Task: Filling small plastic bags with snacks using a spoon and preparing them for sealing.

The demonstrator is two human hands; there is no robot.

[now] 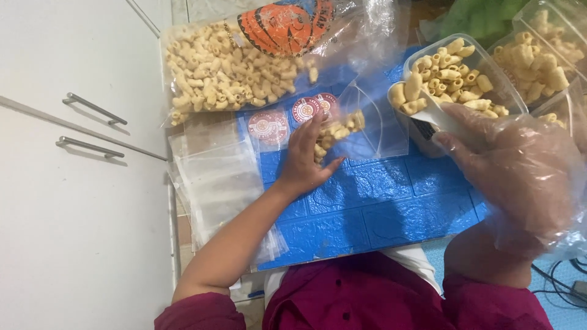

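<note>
Both hands are busy near the middle of the frame. Bare, the left hand (pixel 304 160) pinches the mouth of a small clear pouch (pixel 358 125) that lies on the blue brick-patterned mat (pixel 379 208), its fingers spread over the opening, where a little heap of macaroni-shaped snacks (pixel 335 131) already sits. At right, the right hand (pixel 520 171) wears a loose transparent plastic glove and is closed around the handle of a white scoop (pixel 422 107), heaped with the same pale curls and held just above the pouch's far edge.

Behind the scoop stands a clear plastic tub (pixel 492 67) full of the snacks, with more filled clear containers (pixel 544 55) in the upper right corner. Across the top centre lies a large open bag (pixel 244 61) of the curls with an orange printed label. A stack of empty clear pouches (pixel 214 177) sits at left beside the mat, and a few round red stickers (pixel 287 119) rest just above the left hand. White cabinet doors (pixel 73 183) with metal handles fill the left side.

By the look of it, the pouch is thin, limp and slippery (it will sag shut unless held by its rim), so the open lip is the place to grip. The snacks seem light and brittle and apt to roll off the scoop.
</note>
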